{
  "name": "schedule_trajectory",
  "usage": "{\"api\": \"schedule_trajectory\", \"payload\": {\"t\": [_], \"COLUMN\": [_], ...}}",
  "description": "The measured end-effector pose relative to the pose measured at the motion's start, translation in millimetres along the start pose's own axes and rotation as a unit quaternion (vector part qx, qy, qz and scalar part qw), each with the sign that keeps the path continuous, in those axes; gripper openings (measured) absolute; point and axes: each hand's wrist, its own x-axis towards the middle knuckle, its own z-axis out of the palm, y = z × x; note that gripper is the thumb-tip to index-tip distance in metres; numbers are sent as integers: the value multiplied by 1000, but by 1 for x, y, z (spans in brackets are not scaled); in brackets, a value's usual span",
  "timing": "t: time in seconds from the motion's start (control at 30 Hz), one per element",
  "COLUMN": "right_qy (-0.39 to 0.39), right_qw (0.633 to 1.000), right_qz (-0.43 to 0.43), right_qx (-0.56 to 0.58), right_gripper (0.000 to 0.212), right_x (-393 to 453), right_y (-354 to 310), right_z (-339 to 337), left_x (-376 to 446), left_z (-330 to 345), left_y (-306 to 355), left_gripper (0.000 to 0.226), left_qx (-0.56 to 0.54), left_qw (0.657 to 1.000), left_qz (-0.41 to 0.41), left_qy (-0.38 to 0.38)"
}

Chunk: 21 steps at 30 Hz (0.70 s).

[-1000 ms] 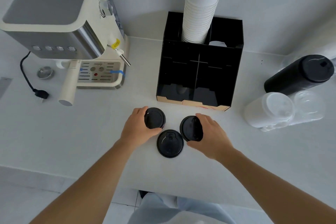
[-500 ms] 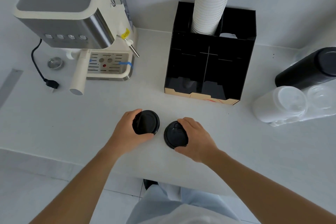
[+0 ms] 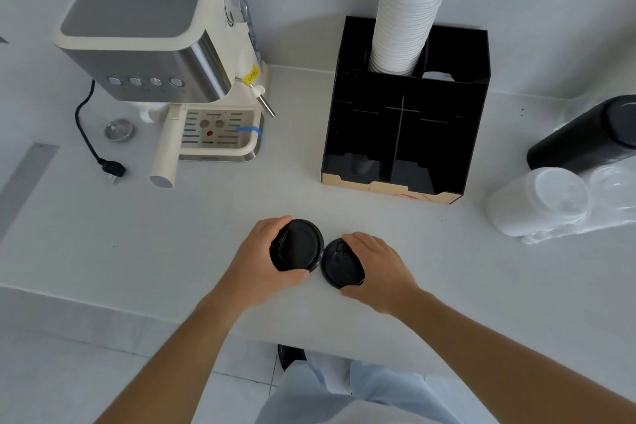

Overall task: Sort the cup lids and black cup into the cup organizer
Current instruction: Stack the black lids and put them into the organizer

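Note:
My left hand grips a black cup lid, tilted up off the white counter. Right beside it, my right hand holds black lids that look stacked; the exact number is unclear. The two sets of lids nearly touch near the counter's front edge. The black cup organizer stands behind them, its front compartments dark and mostly bare. A tall stack of white paper cups rises from its back left slot. A sleeve of black cups lies on its side at the far right.
A cream espresso machine with its portafilter handle stands at the left, a black cord and plug beside it. Sleeves of white lids and clear lids lie at the right. The counter's front edge runs just below my hands.
The lid that lay loose between my hands a second ago is gone from the counter; my right hand now holds it together with its own lid. Both hands drew closer together.

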Motion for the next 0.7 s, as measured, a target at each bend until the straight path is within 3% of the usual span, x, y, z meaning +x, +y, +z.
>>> {"api": "schedule_trajectory", "payload": {"t": [0.13, 0.23, 0.37, 0.47, 0.57, 0.7], "right_qy": [-27, -20, 25, 69, 62, 44], "right_qw": [999, 995, 987, 946, 908, 914], "right_qz": [13, 42, 81, 147, 181, 151], "right_qx": [39, 85, 139, 282, 372, 373], "right_gripper": [107, 103, 77, 50, 38, 14], "right_x": [-4, -14, -24, -24, -23, -22], "right_y": [5, 14, 29, 32, 29, 21], "right_z": [-4, -11, -16, -17, -18, -14], "left_x": [0, 0, 5, 12, 19, 23], "left_z": [6, 14, 32, 46, 58, 63], "left_y": [12, 23, 38, 45, 47, 42], "left_gripper": [88, 86, 83, 82, 81, 81], "left_qx": [26, 47, 104, 172, 215, 247], "left_qw": [998, 993, 981, 966, 951, 942], "left_qz": [48, 85, 131, 164, 187, 180], "left_qy": [-29, -60, -96, -106, -119, -138]}}
